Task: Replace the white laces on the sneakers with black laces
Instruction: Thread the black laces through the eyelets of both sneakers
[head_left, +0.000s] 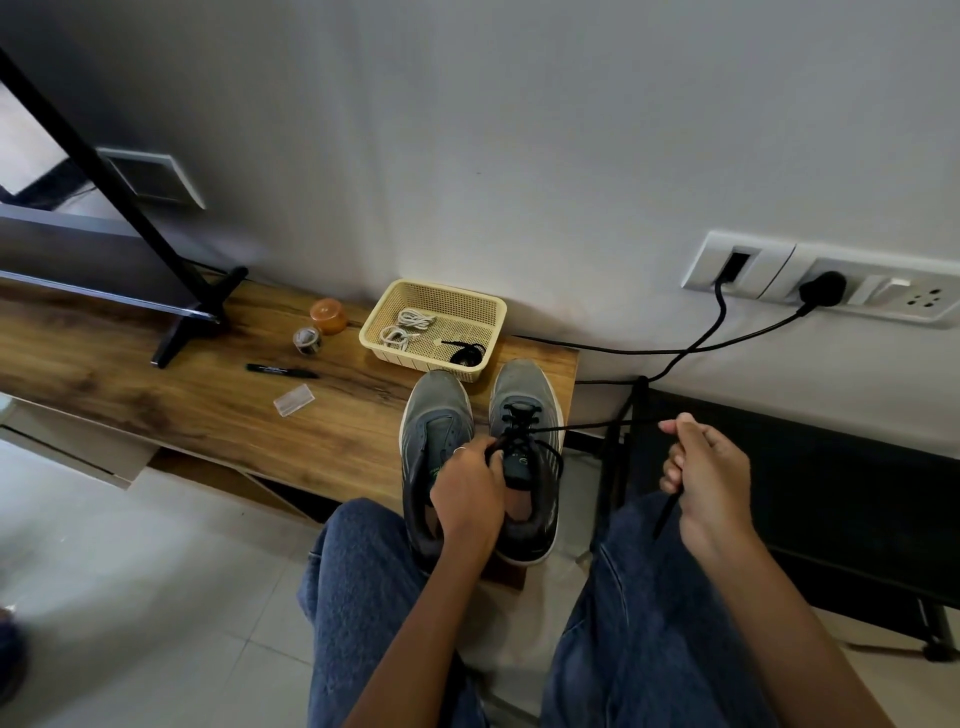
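Two grey sneakers stand side by side at the right end of the wooden table. The left sneaker has no lace. The right sneaker carries a black lace crossed through its eyelets. My left hand grips the right sneaker at its tongue and collar. My right hand pinches the black lace and holds it taut out to the right, with the loose end hanging below the fist. A yellow basket behind the shoes holds white laces and a coiled black lace.
On the table lie a black marker, a clear plastic piece, a tape roll and an orange lid. A TV stand leg stands at the left. Black cables run from wall sockets to the right.
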